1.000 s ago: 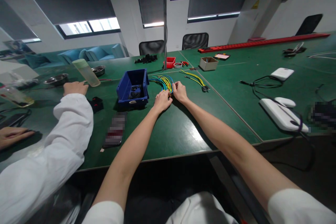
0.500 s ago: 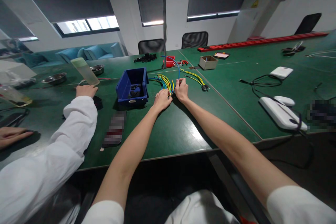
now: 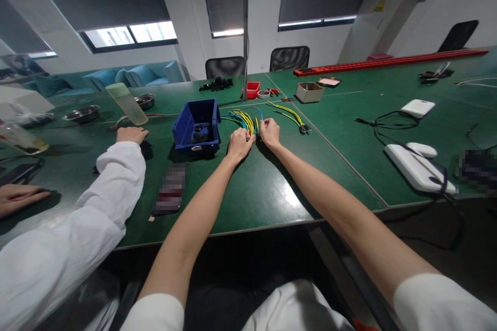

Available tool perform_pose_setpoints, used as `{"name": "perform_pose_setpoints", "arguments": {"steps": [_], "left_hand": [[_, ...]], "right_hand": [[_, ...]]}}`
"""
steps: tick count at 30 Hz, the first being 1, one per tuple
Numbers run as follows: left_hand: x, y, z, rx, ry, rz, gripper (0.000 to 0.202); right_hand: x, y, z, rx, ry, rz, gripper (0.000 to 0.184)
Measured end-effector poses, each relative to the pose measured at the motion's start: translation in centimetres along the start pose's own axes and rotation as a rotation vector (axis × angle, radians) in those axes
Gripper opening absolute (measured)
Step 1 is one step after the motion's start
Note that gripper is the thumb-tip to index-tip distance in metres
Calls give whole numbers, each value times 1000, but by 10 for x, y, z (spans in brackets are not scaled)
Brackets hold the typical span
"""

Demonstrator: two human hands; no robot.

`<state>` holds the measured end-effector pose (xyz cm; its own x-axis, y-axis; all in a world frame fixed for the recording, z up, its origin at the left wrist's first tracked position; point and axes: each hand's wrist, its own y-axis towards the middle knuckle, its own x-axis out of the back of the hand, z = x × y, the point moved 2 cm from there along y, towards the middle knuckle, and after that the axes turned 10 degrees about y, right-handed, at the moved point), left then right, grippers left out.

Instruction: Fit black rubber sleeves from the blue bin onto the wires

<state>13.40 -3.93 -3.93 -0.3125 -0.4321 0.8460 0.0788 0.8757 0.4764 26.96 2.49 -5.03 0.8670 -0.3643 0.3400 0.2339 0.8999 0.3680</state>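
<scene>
A fan of yellow, blue and green wires [image 3: 245, 120] lies on the green table, its near ends gathered at my left hand. My left hand [image 3: 239, 144] is closed over those ends, with its fingertips partly hidden. Just to its right, my right hand [image 3: 269, 132] pinches a blue wire [image 3: 255, 108], which arches low to the left over the fan. Further right lie a few separate yellow wires [image 3: 292, 113] with dark connectors [image 3: 304, 129] at their near ends. A blue bin [image 3: 196, 126] with dark parts inside stands left of my left hand.
A phone-like slab [image 3: 171, 189] lies nearer the edge. A co-worker's sleeved arm [image 3: 112, 186] rests at the left, near a bottle [image 3: 126, 103]. Behind the wires are a post [image 3: 245, 36], a red tray [image 3: 253, 90] and a small box [image 3: 309, 92]. White devices [image 3: 417, 168] with cables lie right.
The blue wire at my right hand stood up high before; now it has dropped into a low arch over the fan. Both hands stay nearly in place.
</scene>
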Motion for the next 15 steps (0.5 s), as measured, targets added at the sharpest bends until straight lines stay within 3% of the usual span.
{"name": "perform_pose_setpoints", "arguments": {"steps": [5, 9, 12, 15], "left_hand": [[5, -1, 1, 37, 19, -24, 19], [12, -2, -7, -43, -9, -105, 16], [27, 1, -15, -107, -22, -216, 19], [55, 10, -14, -71, -16, -349, 26]], "right_hand": [[-1, 1, -1, -4, 0, 29, 26], [-2, 2, -3, 6, 20, 54, 26], [-2, 3, -4, 8, 33, 63, 25], [-1, 3, -4, 8, 41, 49, 23]]}}
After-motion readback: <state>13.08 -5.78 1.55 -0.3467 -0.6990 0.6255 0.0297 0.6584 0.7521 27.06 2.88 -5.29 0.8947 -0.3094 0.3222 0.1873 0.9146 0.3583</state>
